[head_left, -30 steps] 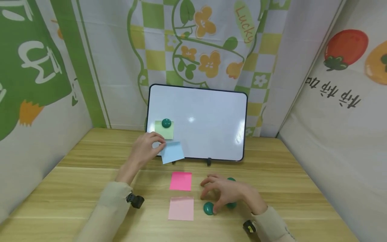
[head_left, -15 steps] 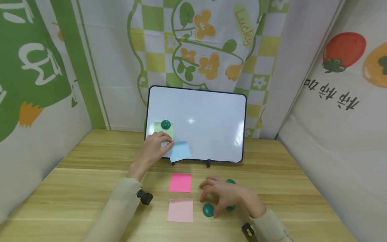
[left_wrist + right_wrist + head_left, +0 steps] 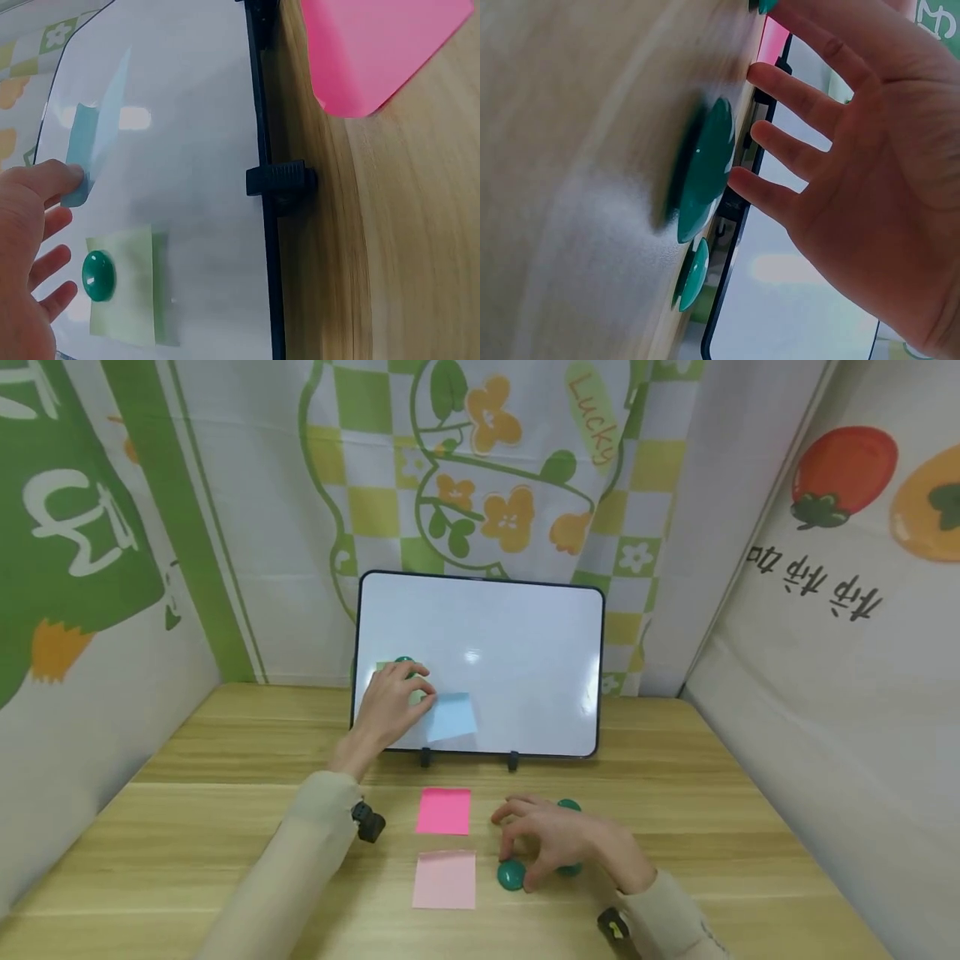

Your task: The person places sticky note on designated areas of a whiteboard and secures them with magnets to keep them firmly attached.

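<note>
My left hand pinches a light blue sticky note by its left edge, against or just in front of the whiteboard. In the left wrist view, a pale green sticky note hangs on the board under a round green magnet; the head view has my left hand partly covering both. Down on the table, the thumb and index finger of my right hand pinch another green magnet at its edges. Two more magnets, a near one and a farther one, lie beneath that hand.
A bright pink sticky note and a pale pink one lie on the wooden table between my arms. Black feet support the board. Printed curtains surround the table.
My left hand has carried the blue note up and right, closer to the board, and now hides more of the green note. My right index finger has closed in on the magnet.
</note>
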`<state>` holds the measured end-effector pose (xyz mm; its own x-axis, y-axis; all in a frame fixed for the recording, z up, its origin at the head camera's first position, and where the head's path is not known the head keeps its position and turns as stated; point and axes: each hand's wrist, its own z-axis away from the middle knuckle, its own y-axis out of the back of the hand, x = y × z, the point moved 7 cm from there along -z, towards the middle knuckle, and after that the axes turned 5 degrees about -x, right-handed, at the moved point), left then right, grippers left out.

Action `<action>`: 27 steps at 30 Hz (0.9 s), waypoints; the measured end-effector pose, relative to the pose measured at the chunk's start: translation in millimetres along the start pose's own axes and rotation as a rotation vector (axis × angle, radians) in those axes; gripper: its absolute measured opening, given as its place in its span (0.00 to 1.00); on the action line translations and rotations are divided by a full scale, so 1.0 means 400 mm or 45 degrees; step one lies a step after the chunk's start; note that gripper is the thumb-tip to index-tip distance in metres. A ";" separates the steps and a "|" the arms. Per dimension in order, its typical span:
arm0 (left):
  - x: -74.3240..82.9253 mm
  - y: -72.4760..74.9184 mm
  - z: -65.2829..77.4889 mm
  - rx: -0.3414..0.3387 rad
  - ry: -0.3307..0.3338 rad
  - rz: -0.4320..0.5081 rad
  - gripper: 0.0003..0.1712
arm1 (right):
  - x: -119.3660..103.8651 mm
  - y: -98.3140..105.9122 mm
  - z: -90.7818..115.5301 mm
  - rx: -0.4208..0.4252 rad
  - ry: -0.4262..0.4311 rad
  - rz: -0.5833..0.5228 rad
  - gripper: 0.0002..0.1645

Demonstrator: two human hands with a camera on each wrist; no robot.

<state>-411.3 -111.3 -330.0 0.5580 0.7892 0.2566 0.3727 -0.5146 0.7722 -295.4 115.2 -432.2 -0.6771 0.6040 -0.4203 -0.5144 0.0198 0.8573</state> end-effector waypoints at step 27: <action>0.009 -0.032 -0.054 -0.003 -0.036 -0.053 0.06 | -0.013 0.046 0.000 0.202 0.221 0.106 0.22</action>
<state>-430.0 -94.6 -326.6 0.5628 0.8000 0.2078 0.3942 -0.4807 0.7833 -301.5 112.5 -414.2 -0.8008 0.4635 -0.3793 -0.3735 0.1086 0.9213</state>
